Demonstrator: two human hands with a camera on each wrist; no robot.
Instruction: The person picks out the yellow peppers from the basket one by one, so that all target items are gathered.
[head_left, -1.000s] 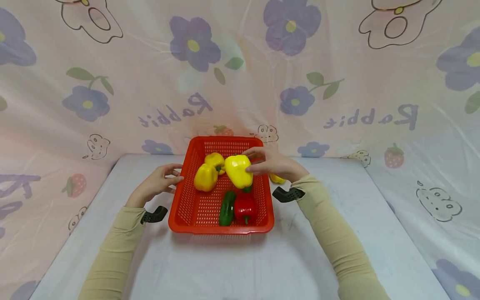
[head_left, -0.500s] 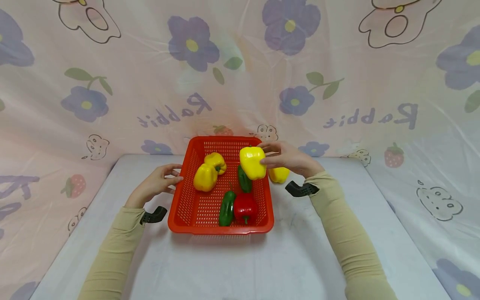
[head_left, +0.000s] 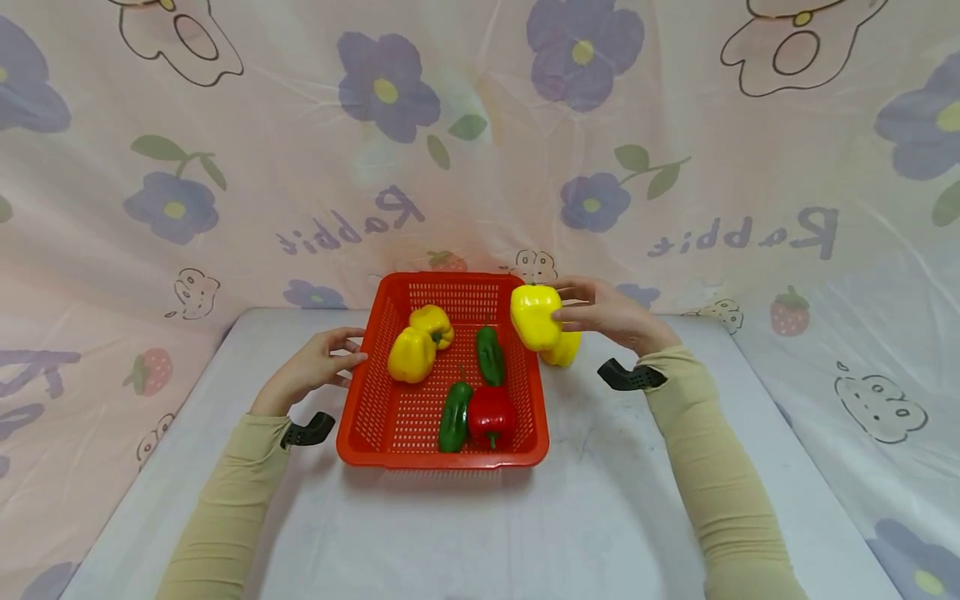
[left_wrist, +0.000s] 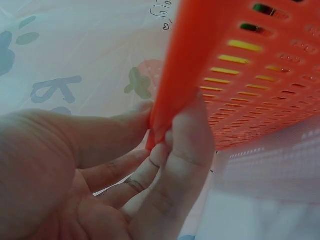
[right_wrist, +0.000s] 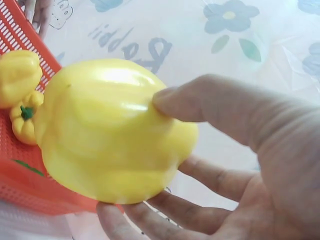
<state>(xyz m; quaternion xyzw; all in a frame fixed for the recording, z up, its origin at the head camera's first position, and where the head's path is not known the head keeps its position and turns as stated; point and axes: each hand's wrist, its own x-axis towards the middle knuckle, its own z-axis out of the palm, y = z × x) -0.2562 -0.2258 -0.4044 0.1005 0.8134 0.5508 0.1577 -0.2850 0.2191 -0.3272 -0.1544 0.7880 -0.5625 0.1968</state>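
Note:
My right hand point(head_left: 611, 315) holds a yellow bell pepper point(head_left: 536, 317) over the right rim of a red plastic basket point(head_left: 442, 459). In the right wrist view the thumb presses one side of the yellow bell pepper point(right_wrist: 117, 135) and the fingers curl under the other. My left hand point(head_left: 311, 367) pinches the basket's left rim, thumb on the outside and fingers beneath, as the left wrist view shows. Inside the basket lie two yellow bell peppers point(head_left: 411, 356), two green peppers point(head_left: 454, 417) and a red bell pepper point(head_left: 491, 415).
Another yellow bell pepper point(head_left: 562, 348) sits on the white table point(head_left: 637, 467) just right of the basket, partly covered by the held one. A printed curtain point(head_left: 480, 167) hangs behind the table and along both sides.
My right hand has carried the yellow bell pepper rightward from above the basket's inside to its right rim, uncovering a green pepper. The left hand and the basket have stayed put.

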